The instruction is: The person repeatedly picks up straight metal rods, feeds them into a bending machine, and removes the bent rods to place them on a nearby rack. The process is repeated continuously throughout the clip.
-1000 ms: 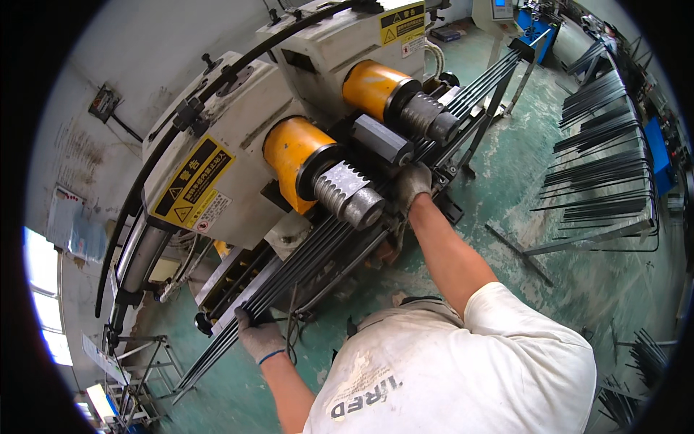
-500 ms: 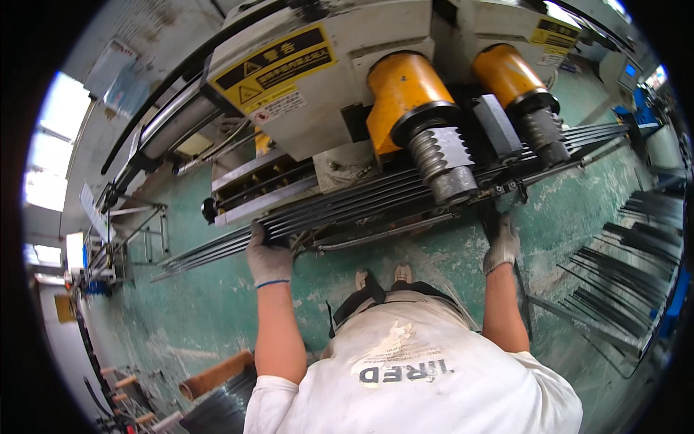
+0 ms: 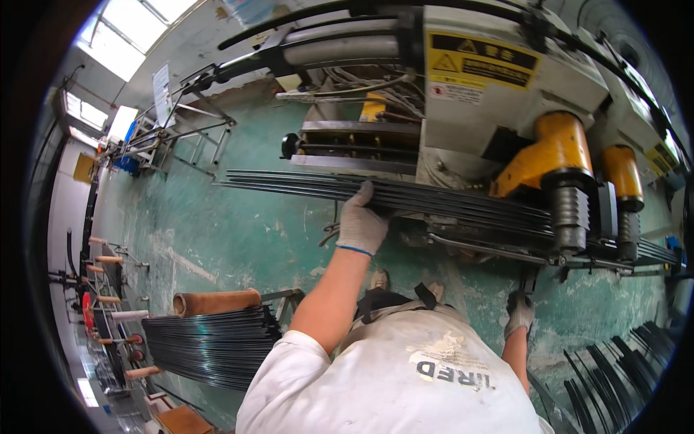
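A row of long, thin black rods (image 3: 448, 202) runs from left to right in front of a pale machine. My left hand (image 3: 363, 223), in a whitish knit glove, is closed round the rods left of the machine head, thumb on top and fingers underneath. The rods pass behind two yellow cylinders (image 3: 562, 141) with ribbed metal ends. Lower on the right, my right hand (image 3: 519, 318), gloved too, is beside a dark upright bar below the machine's edge. Its fingers look dark and blurred, and whether they hold the bar cannot be made out.
A thick stack of black rods (image 3: 213, 347) lies at the lower left beside a brown roller (image 3: 217, 302). More black strips (image 3: 614, 376) fan out on a rack at the lower right. A metal frame (image 3: 195, 137) stands at the far left on the green floor (image 3: 166, 224).
The view has turned left, so the machine appears further right and the rod stack shows more fully. My left hand remains on the rods. My right hand appears lower in view.
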Available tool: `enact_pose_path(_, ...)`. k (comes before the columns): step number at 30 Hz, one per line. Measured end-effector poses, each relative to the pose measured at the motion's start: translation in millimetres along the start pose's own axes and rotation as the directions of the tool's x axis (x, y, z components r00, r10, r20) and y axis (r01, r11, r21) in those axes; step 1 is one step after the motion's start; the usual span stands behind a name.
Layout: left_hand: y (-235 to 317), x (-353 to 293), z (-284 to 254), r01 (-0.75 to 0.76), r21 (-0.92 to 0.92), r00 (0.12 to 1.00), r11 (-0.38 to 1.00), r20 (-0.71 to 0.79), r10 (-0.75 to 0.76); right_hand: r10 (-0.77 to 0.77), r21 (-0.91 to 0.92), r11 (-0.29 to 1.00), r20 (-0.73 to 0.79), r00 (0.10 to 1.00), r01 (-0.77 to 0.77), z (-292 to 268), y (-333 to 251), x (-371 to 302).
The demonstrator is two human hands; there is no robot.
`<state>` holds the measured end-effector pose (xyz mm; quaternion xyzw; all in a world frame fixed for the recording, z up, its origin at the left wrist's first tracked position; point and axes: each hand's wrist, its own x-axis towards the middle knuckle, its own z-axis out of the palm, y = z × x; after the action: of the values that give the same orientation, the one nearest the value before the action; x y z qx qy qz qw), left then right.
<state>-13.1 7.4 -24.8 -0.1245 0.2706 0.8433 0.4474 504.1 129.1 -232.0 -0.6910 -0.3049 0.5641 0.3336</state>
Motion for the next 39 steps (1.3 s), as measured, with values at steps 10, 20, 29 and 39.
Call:
enact_pose_path(10,312.9,59.9,-149.7,-0.315,-0.132,0.948,0.940,-0.102,0.303,0.248,-0.188,0.939,-0.203,0.947,-0.286,-3.0,121.3,-46.5)
enact_pose_path(20,478.8,75.8,-191.5,-0.488,0.151,0.841,0.859,-0.182,0.510,0.155,-0.416,0.893,-0.079,0.985,-0.174,58.7,130.9,-121.0)
enact_pose_path(29,414.7,32.1,-174.6,-0.345,0.372,0.939,0.862,0.153,0.309,0.142,-0.453,0.876,-0.084,0.986,-0.165,69.0,126.2,-112.4)
enact_pose_path(39,415.3,31.8,-163.9,-0.288,0.165,0.953,0.943,0.143,0.266,0.047,-0.470,0.882,-0.009,0.999,-0.046,100.2,110.5,-103.9)
